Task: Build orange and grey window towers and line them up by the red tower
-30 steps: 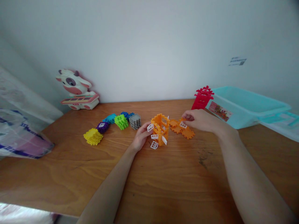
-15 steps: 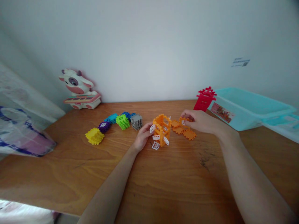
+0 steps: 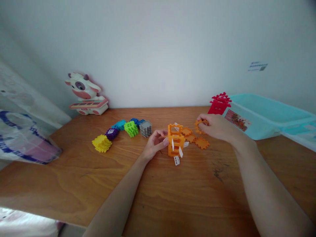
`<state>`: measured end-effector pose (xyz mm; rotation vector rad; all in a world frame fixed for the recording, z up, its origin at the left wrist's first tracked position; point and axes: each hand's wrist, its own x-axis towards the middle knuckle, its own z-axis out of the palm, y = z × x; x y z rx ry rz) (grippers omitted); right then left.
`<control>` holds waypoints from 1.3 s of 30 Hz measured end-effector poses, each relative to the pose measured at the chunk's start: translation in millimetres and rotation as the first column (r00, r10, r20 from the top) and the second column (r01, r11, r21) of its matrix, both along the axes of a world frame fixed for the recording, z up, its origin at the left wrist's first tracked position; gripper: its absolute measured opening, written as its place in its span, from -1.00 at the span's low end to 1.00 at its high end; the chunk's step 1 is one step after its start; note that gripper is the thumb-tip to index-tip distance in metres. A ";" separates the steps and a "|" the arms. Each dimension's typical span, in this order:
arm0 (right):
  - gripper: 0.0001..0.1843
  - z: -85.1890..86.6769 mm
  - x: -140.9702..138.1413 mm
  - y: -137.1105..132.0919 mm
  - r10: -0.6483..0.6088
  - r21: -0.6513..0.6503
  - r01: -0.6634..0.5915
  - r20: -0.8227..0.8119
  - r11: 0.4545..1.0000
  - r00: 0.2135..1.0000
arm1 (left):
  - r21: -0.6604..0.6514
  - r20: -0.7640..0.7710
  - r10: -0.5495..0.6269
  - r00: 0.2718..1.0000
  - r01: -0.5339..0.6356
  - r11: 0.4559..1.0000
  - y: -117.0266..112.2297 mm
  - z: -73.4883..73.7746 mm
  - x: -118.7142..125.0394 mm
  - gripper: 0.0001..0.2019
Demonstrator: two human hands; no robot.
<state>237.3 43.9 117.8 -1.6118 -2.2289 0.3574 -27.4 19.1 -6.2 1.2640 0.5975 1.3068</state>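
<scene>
An orange block house (image 3: 175,143) with small white window flaps stands on the wooden table (image 3: 158,191). My left hand (image 3: 155,144) touches its left side, fingers curled against it. My right hand (image 3: 214,127) is closed in a pinch on a flat orange toothed panel (image 3: 198,125), lifted a little off the table to the right of the house. More flat orange panels (image 3: 201,143) lie between the house and that hand.
Yellow (image 3: 101,143), purple (image 3: 111,133), blue (image 3: 119,124), green (image 3: 131,128) and grey (image 3: 145,128) block cubes sit in a curved row at left. A red panel (image 3: 218,104) leans on a turquoise bin (image 3: 261,116). A cow toy (image 3: 85,94) stands by the wall; a plastic bag (image 3: 22,138) lies far left.
The orange house has been turned and shifted slightly right under my left hand. My right hand has picked a flat orange panel off the pile and lifted it.
</scene>
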 end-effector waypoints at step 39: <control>-0.61 24.8 -27.7 -20.0 0.078 -0.091 -0.259 -0.815 0.962 0.575 | 0.628 -0.258 0.528 0.809 -0.275 0.728 -31.2 31.8 20.2 -0.68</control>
